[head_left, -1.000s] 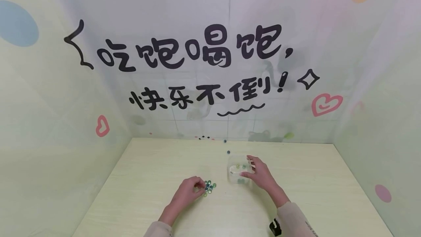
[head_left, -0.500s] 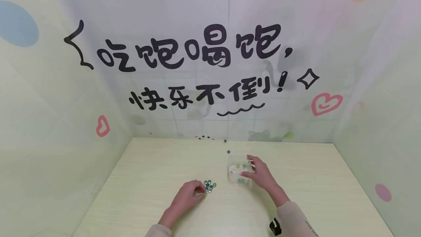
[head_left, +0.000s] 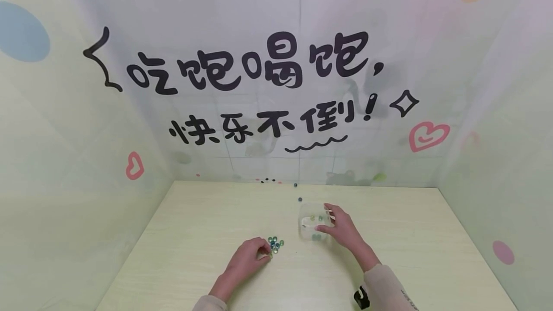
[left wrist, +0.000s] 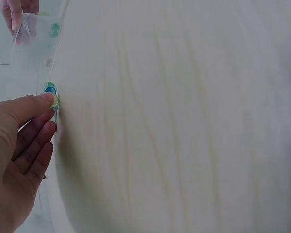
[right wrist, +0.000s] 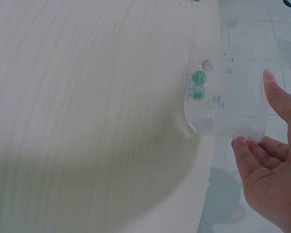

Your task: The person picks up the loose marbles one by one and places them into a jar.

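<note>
At a small cluster of glass marbles (head_left: 275, 244) on the table, my left hand (head_left: 248, 257) pinches a yellow-green marble (left wrist: 55, 101) between thumb and forefinger, low at the tabletop. The other fingers of that hand (left wrist: 19, 145) are loosely bent. To the right stands a clear plastic container (head_left: 304, 233), upright on the table, with several marbles inside. My right hand (head_left: 344, 228) grips its right side, thumb at the near side and fingers at the far side. Two green marbles (right wrist: 198, 85) show through the wall of the container in the right wrist view.
Behind the container, one dark marble (head_left: 300, 199) lies on the pale wooden table (head_left: 207, 215), and another dark marble (head_left: 295, 185) sits at its back edge. A black object (head_left: 361, 297) is beside the right sleeve. Printed curtains (head_left: 276, 157) enclose the back and sides.
My left hand has shifted slightly down toward the near edge of the cluster, and its fingertips have come together on the yellow-green marble. The right hand and container stay put.
</note>
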A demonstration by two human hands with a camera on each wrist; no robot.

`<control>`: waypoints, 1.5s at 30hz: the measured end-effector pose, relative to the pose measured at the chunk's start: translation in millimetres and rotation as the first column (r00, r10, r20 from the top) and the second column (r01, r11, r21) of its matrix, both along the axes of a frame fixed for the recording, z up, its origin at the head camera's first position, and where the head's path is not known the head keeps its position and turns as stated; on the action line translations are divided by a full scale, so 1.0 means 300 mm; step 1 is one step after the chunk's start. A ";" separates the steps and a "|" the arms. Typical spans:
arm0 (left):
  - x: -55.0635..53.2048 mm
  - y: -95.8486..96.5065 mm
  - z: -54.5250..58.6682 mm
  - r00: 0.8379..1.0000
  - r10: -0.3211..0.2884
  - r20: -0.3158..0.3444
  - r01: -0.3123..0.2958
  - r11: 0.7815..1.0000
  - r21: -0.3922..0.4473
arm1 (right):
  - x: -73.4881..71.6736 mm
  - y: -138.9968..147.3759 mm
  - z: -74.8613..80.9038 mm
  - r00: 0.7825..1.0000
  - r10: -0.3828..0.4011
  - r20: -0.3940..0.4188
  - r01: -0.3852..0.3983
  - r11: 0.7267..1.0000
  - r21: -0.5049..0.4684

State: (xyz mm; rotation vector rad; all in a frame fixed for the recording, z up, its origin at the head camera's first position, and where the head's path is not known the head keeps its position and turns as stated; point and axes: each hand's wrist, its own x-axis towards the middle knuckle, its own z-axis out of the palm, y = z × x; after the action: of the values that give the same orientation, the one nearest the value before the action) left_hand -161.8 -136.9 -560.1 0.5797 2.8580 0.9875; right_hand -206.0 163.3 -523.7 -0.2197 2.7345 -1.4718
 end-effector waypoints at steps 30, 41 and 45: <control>-0.001 0.009 0.019 0.999 0.022 -0.034 -0.022 1.000 0.007 | 0.007 -0.002 0.001 1.000 0.000 -0.017 0.000 1.000 0.013; -0.009 0.017 0.036 0.999 0.016 -0.041 -0.016 1.000 0.003 | 0.001 -0.003 -0.007 1.000 -0.003 -0.026 0.003 1.000 0.015; -0.013 0.020 0.042 0.999 0.008 -0.044 -0.008 1.000 0.010 | -0.001 -0.003 -0.010 1.000 -0.001 -0.024 0.001 1.000 0.016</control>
State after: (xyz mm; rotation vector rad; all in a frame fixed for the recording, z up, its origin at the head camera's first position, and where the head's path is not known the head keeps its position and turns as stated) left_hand -165.8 -131.0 -547.4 0.5988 2.8980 1.0024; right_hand -206.2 162.4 -526.7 -0.2364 2.7640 -1.4570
